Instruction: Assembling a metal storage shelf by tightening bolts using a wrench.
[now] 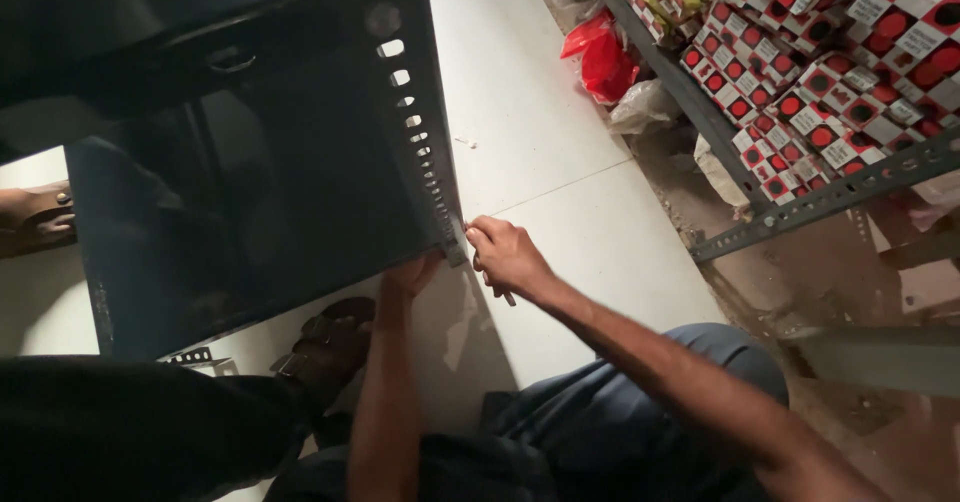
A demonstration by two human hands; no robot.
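- Small cardboard boxes patterned in red, white and black squares with dark circles (800, 72) are lying stacked in rows on a grey slotted-angle metal shelf rack (820, 200), well apart from the fingers, up and to the right of them.
- A crumpled red plastic bag (605, 57) is sitting on the floor beside that rack, with a pale translucent plastic bag (645, 107) just below it; both are far above the right hand.
- The right hand (505, 257) is curling shut around a thin metal tool (497, 287), whose tip is poking out beneath the fingers; its head is hidden, so I cannot tell what kind of tool it is.
- The right fingers are pressing against the lower corner of a dark grey perforated steel angle post (425, 122), which is running up and away from them.
- The left hand (410, 277) is reaching under the edge of a dark steel shelf panel (240, 222) just left of the right hand; its fingers are hidden behind the panel, so I cannot tell how far they are apart.
- A brown strapped sandal (325, 347) is resting on the white tiled floor (560, 182), just below the left hand.
- Another person's sandalled foot (35, 220) is showing far left of both hands.
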